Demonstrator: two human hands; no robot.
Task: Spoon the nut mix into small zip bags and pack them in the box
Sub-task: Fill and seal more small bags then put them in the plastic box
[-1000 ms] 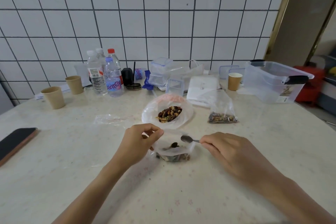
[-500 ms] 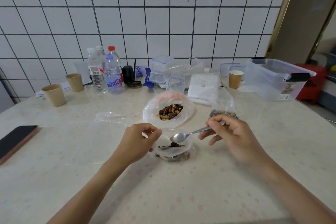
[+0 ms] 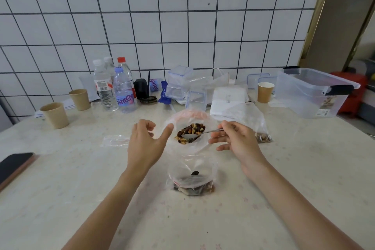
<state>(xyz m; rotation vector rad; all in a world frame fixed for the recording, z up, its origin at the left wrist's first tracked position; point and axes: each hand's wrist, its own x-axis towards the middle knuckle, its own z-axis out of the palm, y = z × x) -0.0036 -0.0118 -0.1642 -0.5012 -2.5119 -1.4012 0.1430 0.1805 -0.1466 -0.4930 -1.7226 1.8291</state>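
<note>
Right hand pinches spoon; left hand open.

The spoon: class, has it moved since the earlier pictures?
Yes. The spoon, held by the right hand, went from the small zip bag away to the nut mix, toward the wall.

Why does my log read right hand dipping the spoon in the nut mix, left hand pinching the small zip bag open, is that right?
Not quite. The head view shows the left hand open beside the nut mix, holding nothing; the small zip bag stands alone nearer the camera. The right hand does dip the spoon in the mix.
</note>
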